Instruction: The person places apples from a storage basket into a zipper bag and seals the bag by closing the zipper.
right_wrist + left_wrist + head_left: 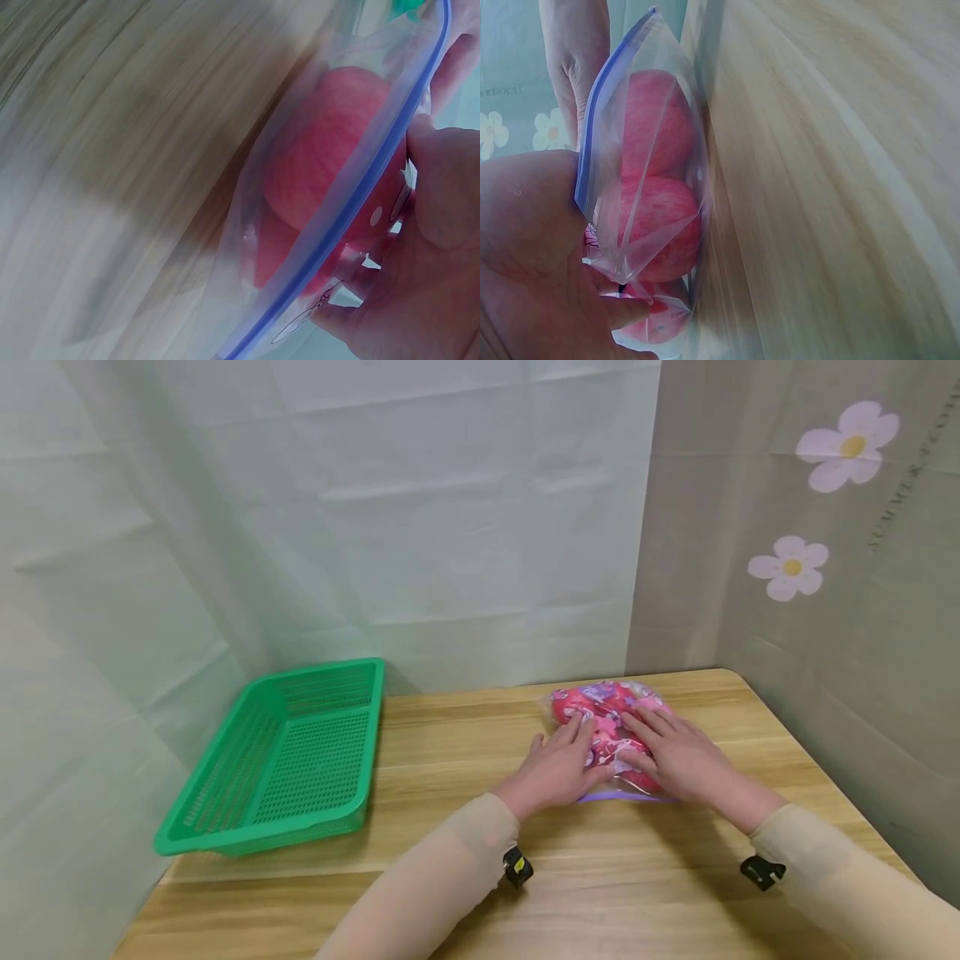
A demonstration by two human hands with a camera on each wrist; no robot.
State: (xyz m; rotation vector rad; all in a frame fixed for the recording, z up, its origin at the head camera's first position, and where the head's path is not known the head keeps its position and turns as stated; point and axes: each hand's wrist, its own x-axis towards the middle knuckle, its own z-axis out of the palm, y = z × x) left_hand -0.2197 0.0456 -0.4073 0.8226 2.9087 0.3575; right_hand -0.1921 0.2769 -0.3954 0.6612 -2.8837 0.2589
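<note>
A clear zip bag [606, 693] with a printed pink and purple pattern lies on the table toward the back right. Inside it are several red apples [660, 225], plain to see in both wrist views. The bag's blue-purple zip edge [358, 196] faces the person. My left hand [553, 770] rests on the left part of the bag, fingers extended over the print. On the right part lies my right hand [684, 758], its fingers also stretched out across the top. Both hands cover some of the bag from above.
A green plastic basket [358, 806] with slotted walls stands at the left of the wooden table [450, 752]. Pale curtains [465, 527] hang behind and at both sides, the right one printed with flowers. The table's right edge runs beside the right arm.
</note>
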